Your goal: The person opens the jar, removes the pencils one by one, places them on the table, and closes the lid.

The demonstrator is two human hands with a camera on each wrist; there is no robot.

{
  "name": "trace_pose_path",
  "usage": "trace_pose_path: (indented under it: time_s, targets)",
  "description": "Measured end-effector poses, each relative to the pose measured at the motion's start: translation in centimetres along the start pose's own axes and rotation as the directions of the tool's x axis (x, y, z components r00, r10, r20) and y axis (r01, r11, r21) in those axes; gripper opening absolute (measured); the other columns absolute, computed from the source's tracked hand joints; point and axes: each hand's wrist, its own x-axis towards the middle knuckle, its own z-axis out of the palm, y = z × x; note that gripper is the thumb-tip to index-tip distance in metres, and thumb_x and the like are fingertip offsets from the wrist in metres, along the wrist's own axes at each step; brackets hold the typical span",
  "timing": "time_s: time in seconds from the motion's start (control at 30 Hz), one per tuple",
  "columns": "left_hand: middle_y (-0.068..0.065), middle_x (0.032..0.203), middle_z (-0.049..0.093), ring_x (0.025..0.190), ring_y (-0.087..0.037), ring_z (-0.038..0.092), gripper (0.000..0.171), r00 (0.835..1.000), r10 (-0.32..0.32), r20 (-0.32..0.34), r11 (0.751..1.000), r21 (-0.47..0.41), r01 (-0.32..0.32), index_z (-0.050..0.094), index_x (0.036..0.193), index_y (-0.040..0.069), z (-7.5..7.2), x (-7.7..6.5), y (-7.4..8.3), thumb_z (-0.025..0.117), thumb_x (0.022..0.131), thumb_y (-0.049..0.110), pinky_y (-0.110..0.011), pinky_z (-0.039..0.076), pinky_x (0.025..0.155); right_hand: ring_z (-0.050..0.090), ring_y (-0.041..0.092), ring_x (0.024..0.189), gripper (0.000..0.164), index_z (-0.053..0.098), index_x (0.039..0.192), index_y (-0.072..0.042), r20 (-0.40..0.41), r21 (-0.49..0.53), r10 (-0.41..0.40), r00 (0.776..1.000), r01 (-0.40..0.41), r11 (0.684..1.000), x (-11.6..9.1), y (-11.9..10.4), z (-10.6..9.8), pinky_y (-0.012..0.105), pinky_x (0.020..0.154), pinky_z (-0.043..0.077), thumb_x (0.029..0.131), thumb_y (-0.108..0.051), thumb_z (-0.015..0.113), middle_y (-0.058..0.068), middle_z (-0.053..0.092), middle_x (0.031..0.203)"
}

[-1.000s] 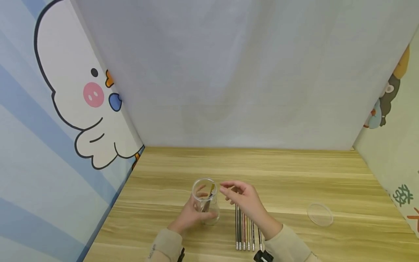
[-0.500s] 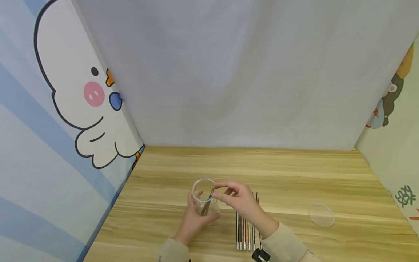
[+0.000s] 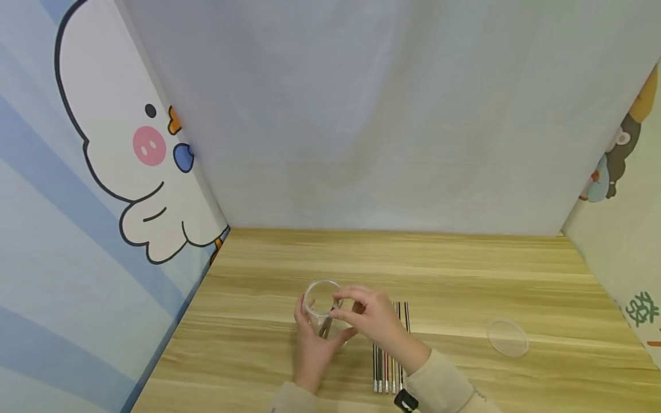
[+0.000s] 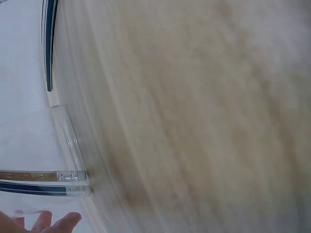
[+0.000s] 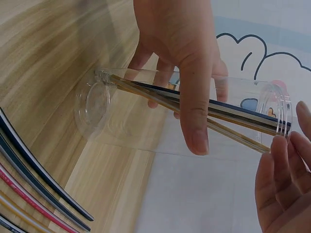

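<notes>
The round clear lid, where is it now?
In the head view, the round clear lid lies on the wooden table toward the right side. It is right of the row of pencils, with the right sleeve its nearest neighbour.

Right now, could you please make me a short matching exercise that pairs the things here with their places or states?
1. Clear plastic jar
2. Clear lid
3. Row of pencils
4. Right hand

A. Side by side on the table
B. At the jar's mouth
C. Gripped by the left hand
D. Flat, right of the row

Pairs: 1-C, 2-D, 3-A, 4-B.
</notes>
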Motion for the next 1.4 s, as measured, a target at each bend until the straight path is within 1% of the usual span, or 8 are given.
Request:
trace_pose_path:
  time_s: [0.37,0.67,0.9,1.13,1.2,1.27,1.33,1.4]
  targets:
    - [-0.015,0.147,0.046,0.137,-0.051,0.038,0.124,0.999,0.037,0.031,0.999,-0.001,-0.037,0.002,0.155,0.020,0.3,0.5,-0.4,0.088,0.068,0.040,-0.072,0.035,0.106,0.047,-0.006,0.060,0.029,0.073,0.108,-0.001,-0.003,-0.080,-0.102,0.995,0.102,0.992,0.1,0.6,0.7,0.016,0.053,0.049,0.084,-0.016,0.076,0.012,0.073,0.106]
    - [-0.009,0.138,0.054,0.136,-0.045,0.044,0.115,0.996,0.080,0.031,0.997,0.017,-0.080,0.010,0.154,0.014,0.1,0.8,-0.5,0.088,0.072,0.033,-0.072,0.034,0.108,0.049,-0.004,0.064,0.022,0.075,0.101,-0.002,-0.007,-0.152,-0.185,0.983,0.182,0.972,0.2,0.8,1.0,0.014,0.056,0.049,0.085,-0.017,0.075,0.007,0.072,0.101]
    - [-0.009,0.138,0.055,0.132,-0.043,0.049,0.105,0.996,0.068,0.052,0.997,0.025,-0.069,0.019,0.152,0.015,0.0,0.9,-1.0,0.087,0.074,0.034,-0.069,0.039,0.105,0.043,-0.004,0.056,0.020,0.074,0.102,-0.008,0.030,-0.166,-0.186,0.982,0.189,0.968,0.3,0.9,0.9,0.013,0.051,0.045,0.087,-0.020,0.075,0.005,0.075,0.102]
    - [-0.002,0.138,0.057,0.127,-0.036,0.055,0.103,0.997,0.026,0.078,0.997,0.069,-0.032,0.022,0.153,0.022,-0.3,1.0,-1.0,0.086,0.074,0.040,-0.062,0.047,0.101,0.031,-0.008,0.047,0.019,0.074,0.104,-0.009,0.092,-0.190,-0.193,0.977,0.207,0.960,0.5,0.5,0.4,0.012,0.043,0.036,0.088,-0.020,0.073,0.002,0.077,0.091]
    - [-0.001,0.139,0.056,0.129,-0.035,0.054,0.103,0.996,0.026,0.090,0.998,0.050,-0.030,0.021,0.154,0.024,-0.3,0.9,-0.9,0.085,0.075,0.039,-0.062,0.045,0.103,0.037,-0.004,0.047,0.019,0.075,0.104,-0.008,0.097,-0.205,-0.210,0.973,0.226,0.952,0.6,0.5,0.5,0.013,0.044,0.039,0.088,-0.018,0.073,0.003,0.077,0.090]
    - [-0.004,0.142,0.055,0.130,-0.036,0.053,0.102,0.995,0.031,0.095,0.999,0.042,-0.035,0.021,0.155,0.026,-0.3,0.9,-1.0,0.085,0.076,0.038,-0.063,0.045,0.104,0.055,0.002,0.055,0.020,0.075,0.105,-0.008,0.093,-0.235,-0.240,0.966,0.256,0.938,0.6,0.5,0.6,0.015,0.054,0.050,0.088,-0.017,0.073,0.004,0.077,0.094]
    - [-0.007,0.144,0.054,0.130,-0.038,0.053,0.102,0.995,0.035,0.098,0.998,0.041,-0.039,0.020,0.155,0.028,-0.3,0.9,-1.2,0.085,0.076,0.038,-0.063,0.045,0.103,0.069,0.011,0.070,0.020,0.075,0.105,-0.008,0.088,-0.264,-0.270,0.959,0.284,0.922,0.6,0.6,0.8,0.022,0.067,0.059,0.087,-0.017,0.073,0.005,0.077,0.099]
    - [-0.007,0.144,0.054,0.128,-0.038,0.054,0.102,0.995,0.035,0.097,0.998,0.042,-0.039,0.021,0.155,0.028,-0.4,1.0,-1.3,0.085,0.076,0.038,-0.063,0.046,0.101,0.074,0.018,0.088,0.020,0.075,0.106,-0.009,0.083,-0.281,-0.290,0.953,0.302,0.911,0.7,0.6,0.9,0.029,0.080,0.061,0.087,-0.016,0.073,0.005,0.077,0.104]
